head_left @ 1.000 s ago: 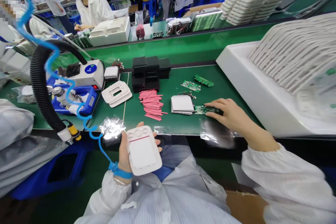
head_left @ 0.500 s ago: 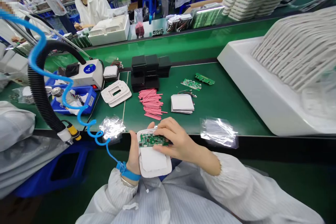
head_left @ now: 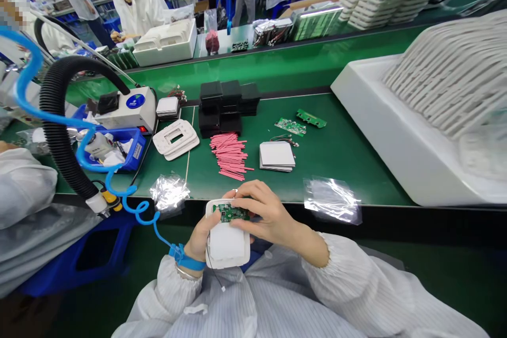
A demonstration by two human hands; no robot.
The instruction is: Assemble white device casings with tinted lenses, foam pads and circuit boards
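My left hand (head_left: pixel 200 236) holds a white plastic housing (head_left: pixel 227 262) from the left and beneath, its thumb lying over the left end of a green circuit board (head_left: pixel 229 213). The board sits in the upper part of the housing, above a white rectangular block (head_left: pixel 226 241). My right hand (head_left: pixel 269 214) grips the board's right end between thumb and fingers. A thin dark cable with a small white plug (head_left: pixel 223 289) hangs below the housing. Around my left wrist is a blue strap (head_left: pixel 186 260) with a coiled cord.
Pink strips (head_left: pixel 230 156), black blocks (head_left: pixel 219 108), white blocks (head_left: pixel 276 156), white covers (head_left: pixel 176 139) and loose boards (head_left: pixel 291 126) lie on the green bench. A large white tray (head_left: pixel 372 127) stands right; a black hose (head_left: pixel 59 153) and blue bin (head_left: pixel 137 150) stand left.
My left thumb has moved from the housing's left edge onto the board. The housing has turned slightly and shifted left. The blue coiled cord has swung left.
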